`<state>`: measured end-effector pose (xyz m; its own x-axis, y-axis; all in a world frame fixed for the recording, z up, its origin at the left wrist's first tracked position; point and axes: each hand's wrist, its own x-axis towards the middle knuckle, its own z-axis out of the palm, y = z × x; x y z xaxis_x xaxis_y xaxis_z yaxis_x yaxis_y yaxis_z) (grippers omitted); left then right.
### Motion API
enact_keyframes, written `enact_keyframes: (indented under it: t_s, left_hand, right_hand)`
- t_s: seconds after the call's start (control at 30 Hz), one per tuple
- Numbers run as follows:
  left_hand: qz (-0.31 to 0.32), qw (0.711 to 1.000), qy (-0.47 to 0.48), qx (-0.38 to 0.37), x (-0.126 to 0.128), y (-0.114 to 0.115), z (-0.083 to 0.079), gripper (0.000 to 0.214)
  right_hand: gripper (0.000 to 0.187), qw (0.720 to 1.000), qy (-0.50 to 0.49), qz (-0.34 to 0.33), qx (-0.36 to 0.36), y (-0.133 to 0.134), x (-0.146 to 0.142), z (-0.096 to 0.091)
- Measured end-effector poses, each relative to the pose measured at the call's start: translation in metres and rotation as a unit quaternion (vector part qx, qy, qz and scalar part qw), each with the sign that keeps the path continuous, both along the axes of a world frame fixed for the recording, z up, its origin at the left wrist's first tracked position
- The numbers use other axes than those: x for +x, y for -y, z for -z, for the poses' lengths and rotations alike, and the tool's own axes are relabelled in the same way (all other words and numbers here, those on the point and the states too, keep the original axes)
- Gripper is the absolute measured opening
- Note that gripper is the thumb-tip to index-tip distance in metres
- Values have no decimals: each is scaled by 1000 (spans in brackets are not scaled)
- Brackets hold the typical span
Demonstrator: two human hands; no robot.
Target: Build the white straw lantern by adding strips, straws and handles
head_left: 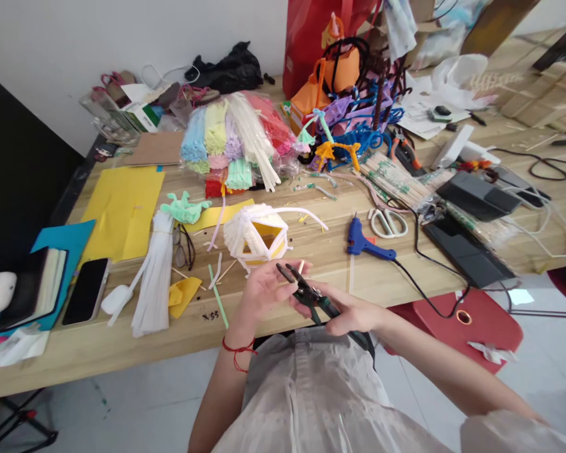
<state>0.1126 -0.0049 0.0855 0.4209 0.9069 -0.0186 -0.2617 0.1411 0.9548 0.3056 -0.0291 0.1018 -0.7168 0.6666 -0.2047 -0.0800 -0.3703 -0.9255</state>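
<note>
Dark-handled pliers [327, 306] are gripped in my right hand [353, 313], their jaws pointing up and left with a gap at the tips. Beside the jaws, my left hand [266, 290] has its fingers curled around a short, pale wooden stick [301, 267], whose end shows above the pliers. Whether the jaws touch the stick I cannot tell. Just beyond my left hand rests a small house-like frame [259, 234], wrapped in white fuzzy pipe cleaners with yellow panels inside. One long white pipe cleaner [306, 212] sticks out from it to the right.
A blue glue gun [365, 242] and white scissors [387, 223] lie to the right, the gun's black cord [422, 292] hanging over the edge. White strips [153, 283], glasses [183, 247] and a phone [85, 290] lie left. Bundled pipe cleaners [233, 135] sit behind. A red stool [476, 327] stands below.
</note>
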Motion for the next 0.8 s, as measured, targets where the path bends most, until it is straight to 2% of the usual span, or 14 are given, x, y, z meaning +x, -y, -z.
enact_keyframes:
  t_s: [0.1,0.23,0.33,0.57,0.8]
  left_hand:
    - [-16,999,29,-26,4,0,6,43]
    - [-4,996,66,-52,9,-2,15,37]
    - [-25,994,81,-68,14,-4,20,36]
    - [-56,984,38,-165,31,-9,21,38]
    - [-84,978,43,-184,44,-7,35,50]
  right_hand:
    - [50,999,-16,-6,-37,-1,-2,3]
    - [45,997,-54,-10,-52,1,-6,6]
    - [39,990,-105,-6,-90,5,-9,12]
    - [49,952,-172,59,-247,7,-9,30]
    - [45,921,-234,62,-304,0,-9,34]
